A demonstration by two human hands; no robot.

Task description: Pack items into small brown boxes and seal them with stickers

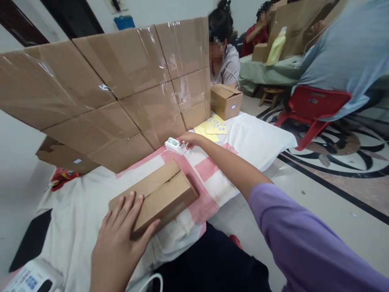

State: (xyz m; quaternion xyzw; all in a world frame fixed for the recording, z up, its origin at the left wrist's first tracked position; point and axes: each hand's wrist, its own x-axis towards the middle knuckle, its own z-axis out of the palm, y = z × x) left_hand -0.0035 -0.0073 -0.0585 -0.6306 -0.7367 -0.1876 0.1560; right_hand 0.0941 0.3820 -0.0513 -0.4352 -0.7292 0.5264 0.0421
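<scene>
Resting flat on the near end of a closed brown cardboard box (158,194), my left hand (120,237) lies open, fingers spread across the top flap and thumb hooked over the near edge; it grips nothing. The box lies slantwise on a pink and white cloth (212,168) that covers the tabletop, just in front of me. My right hand (191,140) is stretched well out past the box, arm nearly straight, its fingers curled against the right end of a small white device (174,145) that sits on the cloth. It touches the device, but I cannot tell whether the fingers have really closed around it. Just beyond that hand lie some yellow sheets (212,126) with small labels on them, and behind those stands a smaller cardboard box (226,101) bearing a white sticker. A wall of taped cartons (115,89) rises along the far side of the tabletop. Further back a person in a grey shirt (227,63) sits, with a red chair (313,106) off to the right.
</scene>
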